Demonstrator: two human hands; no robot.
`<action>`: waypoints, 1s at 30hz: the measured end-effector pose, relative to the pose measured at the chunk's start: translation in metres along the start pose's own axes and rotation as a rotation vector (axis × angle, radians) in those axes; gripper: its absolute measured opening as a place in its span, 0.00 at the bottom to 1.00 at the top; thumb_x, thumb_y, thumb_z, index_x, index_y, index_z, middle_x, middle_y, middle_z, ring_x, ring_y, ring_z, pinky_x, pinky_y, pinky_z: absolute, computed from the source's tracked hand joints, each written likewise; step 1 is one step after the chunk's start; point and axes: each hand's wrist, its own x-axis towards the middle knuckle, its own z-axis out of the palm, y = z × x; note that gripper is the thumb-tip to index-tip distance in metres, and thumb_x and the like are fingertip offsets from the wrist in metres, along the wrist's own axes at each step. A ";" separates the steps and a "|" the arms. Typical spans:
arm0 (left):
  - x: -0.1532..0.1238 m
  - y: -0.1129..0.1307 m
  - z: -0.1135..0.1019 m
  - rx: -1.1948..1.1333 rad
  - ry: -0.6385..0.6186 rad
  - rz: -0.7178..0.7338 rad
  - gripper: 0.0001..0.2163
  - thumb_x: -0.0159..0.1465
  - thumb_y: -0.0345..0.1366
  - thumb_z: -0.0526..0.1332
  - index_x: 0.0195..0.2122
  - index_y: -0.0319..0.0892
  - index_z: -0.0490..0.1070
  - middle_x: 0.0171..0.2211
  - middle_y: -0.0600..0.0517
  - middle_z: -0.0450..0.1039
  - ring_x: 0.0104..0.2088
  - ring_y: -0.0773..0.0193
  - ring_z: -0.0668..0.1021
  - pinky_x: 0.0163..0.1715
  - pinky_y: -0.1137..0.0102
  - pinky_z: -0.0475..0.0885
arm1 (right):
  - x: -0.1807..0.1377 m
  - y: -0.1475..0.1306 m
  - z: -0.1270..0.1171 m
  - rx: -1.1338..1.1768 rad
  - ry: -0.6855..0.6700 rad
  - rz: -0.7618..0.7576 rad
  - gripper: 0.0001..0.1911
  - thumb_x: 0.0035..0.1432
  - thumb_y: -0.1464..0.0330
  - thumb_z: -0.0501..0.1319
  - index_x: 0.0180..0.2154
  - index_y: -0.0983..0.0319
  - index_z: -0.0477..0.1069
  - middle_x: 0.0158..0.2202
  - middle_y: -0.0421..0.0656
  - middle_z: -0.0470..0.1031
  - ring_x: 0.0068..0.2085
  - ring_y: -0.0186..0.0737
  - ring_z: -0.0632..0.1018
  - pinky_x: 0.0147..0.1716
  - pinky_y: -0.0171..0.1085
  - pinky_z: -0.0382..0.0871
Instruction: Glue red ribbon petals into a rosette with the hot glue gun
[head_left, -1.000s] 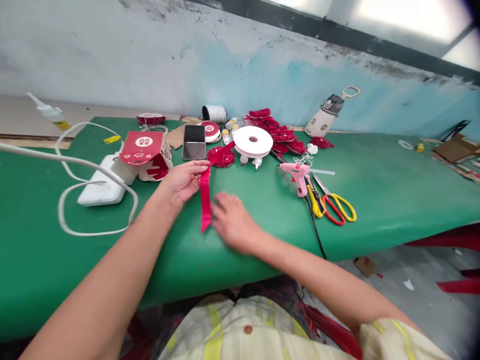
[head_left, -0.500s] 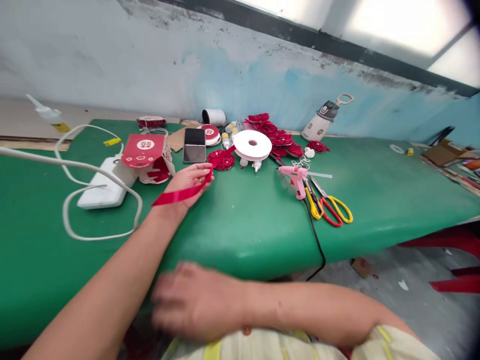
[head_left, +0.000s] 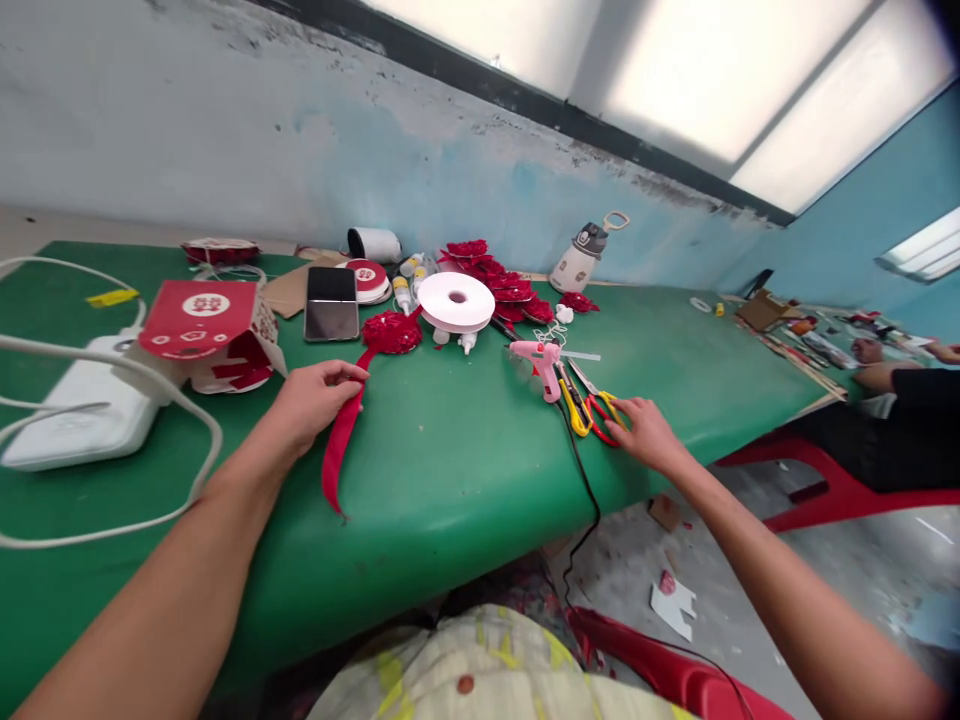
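Note:
My left hand (head_left: 309,400) pinches a red ribbon (head_left: 339,455) that runs back to a white spool (head_left: 456,302) on the green table (head_left: 465,440); the ribbon's free end hangs toward the table's front edge. My right hand (head_left: 646,432) reaches out to the right and touches the handles of the scissors (head_left: 596,408), red and yellow, lying beside a pink glue gun (head_left: 541,360). Its fingers curl at the handles; whether they grip is unclear.
A red and white paper box (head_left: 206,330), a phone (head_left: 331,303), red paper flowers (head_left: 495,280), a white power strip with cable (head_left: 75,410) and a white jug (head_left: 581,260) lie on the table. Another person sits at the far right (head_left: 900,420) by red chairs.
My right hand left the ribbon, swept back toward my body, then reached right to the scissors. The left hand kept the ribbon, whose free end now hangs forward. The view turned right.

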 end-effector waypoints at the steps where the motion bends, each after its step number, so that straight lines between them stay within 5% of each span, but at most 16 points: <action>1: 0.002 -0.002 -0.001 0.070 0.019 0.020 0.05 0.51 0.29 0.62 0.30 0.41 0.75 0.19 0.54 0.72 0.22 0.63 0.74 0.22 0.73 0.67 | 0.003 0.007 0.004 -0.026 -0.039 -0.002 0.18 0.52 0.69 0.62 0.47 0.65 0.74 0.37 0.51 0.74 0.37 0.47 0.74 0.40 0.42 0.69; 7: 0.015 -0.019 -0.001 0.450 0.109 0.183 0.03 0.49 0.33 0.64 0.26 0.46 0.76 0.21 0.51 0.72 0.25 0.58 0.73 0.25 0.70 0.63 | 0.012 0.022 0.023 -0.146 -0.113 0.016 0.24 0.53 0.71 0.60 0.53 0.68 0.70 0.37 0.52 0.72 0.38 0.46 0.73 0.38 0.40 0.66; 16: 0.017 -0.027 -0.002 0.939 0.064 0.388 0.15 0.58 0.36 0.53 0.41 0.42 0.77 0.41 0.41 0.72 0.41 0.46 0.74 0.42 0.56 0.70 | 0.010 0.013 0.029 -0.140 0.110 0.010 0.16 0.57 0.69 0.55 0.44 0.67 0.75 0.40 0.54 0.74 0.43 0.51 0.69 0.45 0.45 0.64; 25: 0.005 -0.019 0.000 0.756 0.025 0.511 0.11 0.55 0.31 0.54 0.31 0.41 0.76 0.40 0.44 0.73 0.42 0.50 0.72 0.45 0.57 0.69 | 0.011 -0.037 0.035 0.156 0.310 -0.027 0.12 0.58 0.64 0.55 0.32 0.64 0.74 0.29 0.47 0.72 0.33 0.45 0.72 0.36 0.43 0.67; 30: 0.008 -0.023 0.004 0.753 -0.087 0.514 0.10 0.55 0.30 0.52 0.28 0.41 0.74 0.34 0.45 0.73 0.38 0.53 0.73 0.42 0.59 0.69 | -0.019 -0.097 0.024 0.368 0.349 -0.051 0.10 0.62 0.65 0.56 0.34 0.63 0.73 0.29 0.44 0.73 0.29 0.38 0.73 0.32 0.36 0.67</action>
